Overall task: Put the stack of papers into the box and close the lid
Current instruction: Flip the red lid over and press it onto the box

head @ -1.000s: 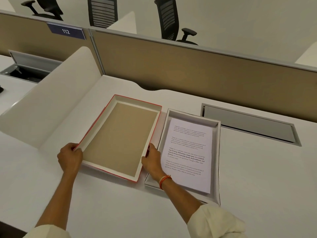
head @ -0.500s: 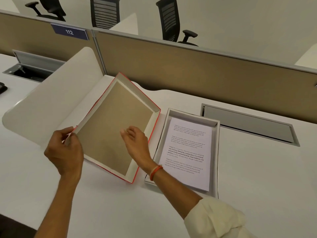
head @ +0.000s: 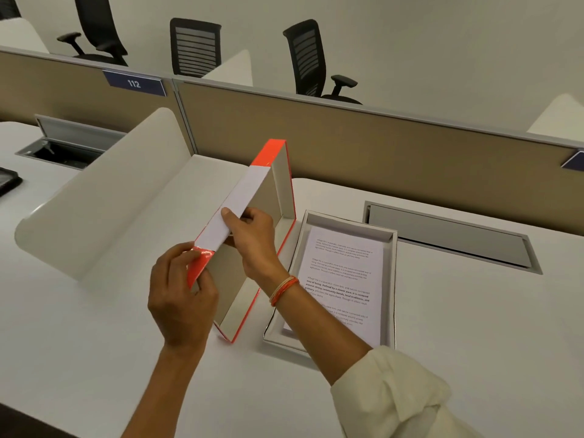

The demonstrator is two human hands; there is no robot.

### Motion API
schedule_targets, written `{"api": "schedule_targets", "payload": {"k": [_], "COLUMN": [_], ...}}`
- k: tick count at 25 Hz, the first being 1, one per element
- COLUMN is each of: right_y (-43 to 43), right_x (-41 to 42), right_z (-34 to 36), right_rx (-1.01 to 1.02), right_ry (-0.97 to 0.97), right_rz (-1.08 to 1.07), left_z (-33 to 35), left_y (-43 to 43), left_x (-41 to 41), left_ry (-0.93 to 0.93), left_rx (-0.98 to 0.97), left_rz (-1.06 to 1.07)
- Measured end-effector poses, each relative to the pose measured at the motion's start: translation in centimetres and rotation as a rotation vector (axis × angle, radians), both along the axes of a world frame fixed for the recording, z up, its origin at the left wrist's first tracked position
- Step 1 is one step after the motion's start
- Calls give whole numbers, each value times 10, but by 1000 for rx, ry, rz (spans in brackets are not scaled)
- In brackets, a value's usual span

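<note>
An orange-red lid (head: 249, 197) with a white band on its side and a tan inside stands tilted on its long edge. Just right of it lies an open white box (head: 392, 279) holding printed papers (head: 344, 279), lying flat.

Your right hand (head: 252, 235) wears orange and pale thread bands (head: 283, 289) at the wrist below a rolled cream sleeve (head: 395, 393); your left hand (head: 181, 298) is bare.

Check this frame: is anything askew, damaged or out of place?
Nothing damaged or spilled. The red lid stands tilted on its long edge, held by the left hand and right hand, mid-flip. The papers lie flat in the box.
</note>
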State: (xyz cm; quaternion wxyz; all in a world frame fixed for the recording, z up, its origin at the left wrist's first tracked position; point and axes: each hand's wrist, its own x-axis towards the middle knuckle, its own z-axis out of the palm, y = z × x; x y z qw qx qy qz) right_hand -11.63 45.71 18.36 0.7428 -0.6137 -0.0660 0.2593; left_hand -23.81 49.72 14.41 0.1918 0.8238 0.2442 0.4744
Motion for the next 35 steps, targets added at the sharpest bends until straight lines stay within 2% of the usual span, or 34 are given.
{"api": "schedule_targets", "payload": {"k": [3,5,7,8,10,12,14,16,18,22,28,35], "right_y": [-12,-23,-36,-44,-60,-79,-102,-128,-157,-219,-273,-291], "right_x": [6,9,12,12,9,3,-1,-2,1,15,34,30], "right_z": [5,7,14,19,27,35,40,42,41,32,-16,-94], "right_rx": [-41,-76,-88,-81,-76,-76,-50,3,43,-38,-342,-726], "right_ry": [31,53,58,63,80,96,115,149,183,148,44,-80], "right_rz": [-15,-10,-20,-24,-18,8,33,55,71,39,-90,-260], "left_z": [-1,2,-2,-9,-29,-52,-66,-72,-73,-61,-54,-80], "left_y": [-6,4,25,37,53,60,57,48,37,16,-13,-50], "left_x": [-12,-18,-16,-12,-2,11,21,26,30,46,71,84], "left_ry": [-62,-222,-374,-358,-107,241,493,556,502,442,595,700], "left_rx": [-31,-141,-423,-598,-883,-1045,-1199,-1454,-1605,-1444,-995,-679], "left_rz": [-205,-297,-268,-229,-172,-193,-254,-378,-458,-539,-610,-547]}}
